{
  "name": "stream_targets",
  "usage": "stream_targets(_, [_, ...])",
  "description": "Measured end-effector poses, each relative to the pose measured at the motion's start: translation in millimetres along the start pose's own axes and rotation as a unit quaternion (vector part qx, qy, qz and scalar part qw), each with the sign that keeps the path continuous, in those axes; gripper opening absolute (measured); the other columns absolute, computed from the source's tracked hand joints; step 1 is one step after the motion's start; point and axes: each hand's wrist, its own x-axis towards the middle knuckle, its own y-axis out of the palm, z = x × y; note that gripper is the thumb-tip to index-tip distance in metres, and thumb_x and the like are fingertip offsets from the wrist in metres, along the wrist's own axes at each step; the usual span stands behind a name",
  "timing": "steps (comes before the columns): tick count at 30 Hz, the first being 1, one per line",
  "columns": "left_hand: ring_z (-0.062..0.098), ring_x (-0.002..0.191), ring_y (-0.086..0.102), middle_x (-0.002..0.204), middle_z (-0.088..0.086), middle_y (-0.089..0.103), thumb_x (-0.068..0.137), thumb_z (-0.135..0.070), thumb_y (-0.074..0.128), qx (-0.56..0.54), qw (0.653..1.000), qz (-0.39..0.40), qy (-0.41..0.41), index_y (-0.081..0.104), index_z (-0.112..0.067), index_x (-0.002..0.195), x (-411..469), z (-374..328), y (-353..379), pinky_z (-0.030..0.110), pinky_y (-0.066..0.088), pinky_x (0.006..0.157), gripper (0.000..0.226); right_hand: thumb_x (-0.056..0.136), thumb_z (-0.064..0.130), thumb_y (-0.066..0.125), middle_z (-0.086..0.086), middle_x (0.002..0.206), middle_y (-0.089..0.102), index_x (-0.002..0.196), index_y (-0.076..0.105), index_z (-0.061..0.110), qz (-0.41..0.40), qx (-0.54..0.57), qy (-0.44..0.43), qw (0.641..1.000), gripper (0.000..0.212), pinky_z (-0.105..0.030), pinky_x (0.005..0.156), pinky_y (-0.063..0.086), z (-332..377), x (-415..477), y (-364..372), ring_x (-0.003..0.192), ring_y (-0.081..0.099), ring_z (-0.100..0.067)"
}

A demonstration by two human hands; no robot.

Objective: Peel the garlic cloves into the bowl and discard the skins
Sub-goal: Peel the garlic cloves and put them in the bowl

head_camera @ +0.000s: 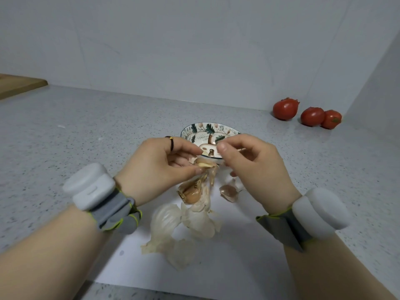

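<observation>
Grey speckled stone forms the table [108,131], and a white sheet [238,256] lies on it under our work. Our left hand [155,167] grips a half-peeled clove [203,164] between thumb and fingers, just in front of the patterned bowl [225,129]. Our right hand [255,163] has its fingers curled, and its thumb and index finger pinch a thin strip of skin [241,149] over the near edge of the bowl. Loose skins [186,226] are piled on the sheet close to us. Unpeeled cloves [190,192] lie between this pile and the hands.

We think the first danger is the strip. It hangs over the bowl, so if we let it go here it can fall inside, where only clean cloves belong. The second danger is the clove itself. Dry skin hangs from it in shreds, and a hard pull may tear the skin and leave small pieces stuck on. The same pull may draw the smooth clove out of our left fingers, and then it drops among the unpeeled cloves or the skins. The skins also look very light, so a quick movement of a wrist could push them off the sheet. Three tomatoes [312,116] sit well apart at the wall and are not at risk.
</observation>
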Motion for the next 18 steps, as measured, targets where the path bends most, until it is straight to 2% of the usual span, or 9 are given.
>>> stream_targets(3, [0.003, 0.058, 0.058, 0.066, -0.007, 0.063, 0.063, 0.005, 0.073, 0.003, 1.000, 0.013, 0.025, 0.059, -0.025, 0.073, -0.1, 1.2, -0.3, 0.008, 0.049, 0.060, 0.035, 0.075, 0.011, 0.066, 0.011, 0.061, 0.062, 0.072, 0.068, 0.023, 0.067, -0.045, -0.036, 0.996, 0.013, -0.011, 0.053, 0.044, -3.2, 0.1, 3.3, 0.055, 0.054, 0.000])
stream_targets(5, [0.001, 0.056, 0.060, 0.058, -0.008, 0.065, 0.062, 0.004, 0.074, 0.002, 0.999, 0.014, 0.032, 0.060, -0.027, 0.069, 0.1, 2.6, -1.7, 0.009, 0.050, 0.061, 0.035, 0.074, 0.006, 0.067, 0.011, 0.056, 0.060, 0.072, 0.068, 0.020, 0.080, -0.029, -0.025, 0.996, 0.014, -0.011, 0.054, 0.045, -4.1, 0.2, 5.2, 0.052, 0.054, 0.000])
stream_targets(8, [0.003, 0.056, 0.063, 0.056, -0.010, 0.068, 0.057, -0.008, 0.074, -0.048, 0.998, 0.020, 0.030, 0.064, -0.026, 0.060, -1.3, 2.0, -2.6, 0.012, 0.052, 0.062, 0.021, 0.074, 0.000, 0.064, 0.007, 0.056, 0.061, 0.073, 0.068, 0.014, 0.087, 0.039, -0.001, 0.995, 0.014, -0.012, 0.054, 0.048, -2.1, 0.3, 3.6, 0.052, 0.055, -0.003])
stream_targets(11, [0.006, 0.057, 0.064, 0.056, -0.008, 0.069, 0.047, -0.020, 0.069, -0.083, 0.996, 0.015, 0.032, 0.066, -0.025, 0.057, -2.4, 0.3, -3.0, 0.014, 0.053, 0.062, 0.011, 0.075, 0.000, 0.063, 0.005, 0.056, 0.063, 0.073, 0.068, 0.012, 0.099, 0.050, -0.003, 0.994, 0.014, -0.019, 0.055, 0.051, 0.4, -0.3, 2.1, 0.054, 0.058, -0.009])
stream_targets(13, [0.004, 0.055, 0.064, 0.054, -0.009, 0.068, 0.051, -0.014, 0.072, -0.074, 0.996, 0.015, 0.037, 0.065, -0.025, 0.058, -2.5, -0.1, -3.3, 0.011, 0.053, 0.061, 0.014, 0.076, 0.001, 0.063, -0.001, 0.059, 0.065, 0.071, 0.069, 0.015, 0.095, 0.015, -0.026, 0.995, 0.016, -0.026, 0.058, 0.052, 0.3, -1.1, 1.9, 0.057, 0.059, -0.014])
stream_targets(16, [-0.002, 0.052, 0.062, 0.051, -0.013, 0.067, 0.059, 0.001, 0.073, -0.047, 0.998, 0.015, 0.039, 0.064, -0.027, 0.059, -2.5, 0.5, -3.2, 0.007, 0.049, 0.057, 0.029, 0.077, 0.004, 0.063, -0.011, 0.064, 0.066, 0.067, 0.068, 0.022, 0.083, -0.036, -0.053, 0.994, 0.021, -0.037, 0.062, 0.051, -1.5, -1.5, 3.2, 0.062, 0.060, -0.031])
stream_targets(18, [-0.003, 0.051, 0.061, 0.050, -0.014, 0.066, 0.060, 0.002, 0.073, -0.036, 0.998, 0.020, 0.043, 0.064, -0.027, 0.061, -2.5, 1.1, -2.6, 0.005, 0.047, 0.055, 0.030, 0.076, 0.003, 0.063, -0.009, 0.061, 0.063, 0.068, 0.069, 0.017, 0.067, -0.060, -0.066, 0.994, 0.017, -0.034, 0.061, 0.051, -4.6, -1.1, 5.0, 0.063, 0.060, -0.032])
